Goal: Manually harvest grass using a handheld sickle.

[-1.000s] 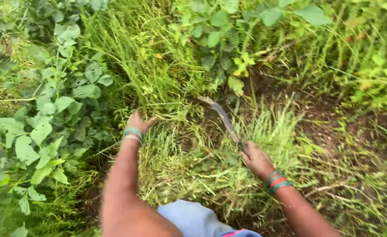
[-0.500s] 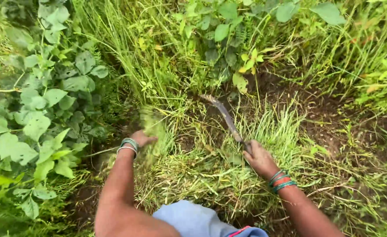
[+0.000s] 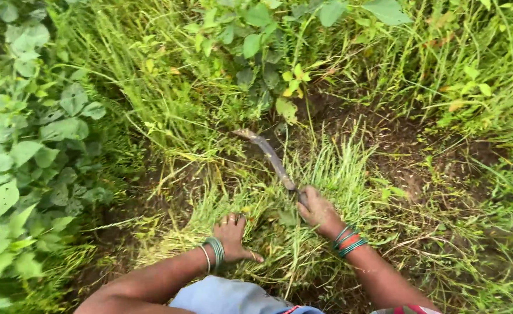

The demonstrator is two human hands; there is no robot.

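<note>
Fingers (image 3: 310, 204) of the right hand (image 3: 319, 212) are curled tight round the handle end of a sickle (image 3: 268, 156), knuckles up; fingers (image 3: 233, 221) of the left hand (image 3: 234, 237) lie close together, bent down into cut grass, thumb stuck out to the side.

Largest to smallest:

Leafy plants (image 3: 29, 157) – broad-leaved growth filling the left edge of view, w/ more of the same across the top centre.

Standing grass (image 3: 128, 75) – tall, thin blades, upper left to top right, leaning several ways.

Cut grass (image 3: 279, 232) – flattened pale-green heap, centre-bottom, under both hands; left palm presses on its near-left part.

Bare soil (image 3: 401, 145) – dark patch right of centre, beyond the heap.

Blue cloth (image 3: 221, 296) – bottom edge, between the two forearms.

Sickle – long axis runs diagonally, lower right to upper left. Handle end sits in the right fist; blade extends away from the person, curving slightly, w/ dull tip pointing up-left toward the foot of the standing grass. Blade lies low over the heap, beyond the left fingers & apart from them; whether it touches the grass cannot be told.

Bangles (image 3: 347, 241) – green & red, on the right wrist, approx. just behind the fist; a green & silver set (image 3: 213, 253) on the left wrist.
</note>
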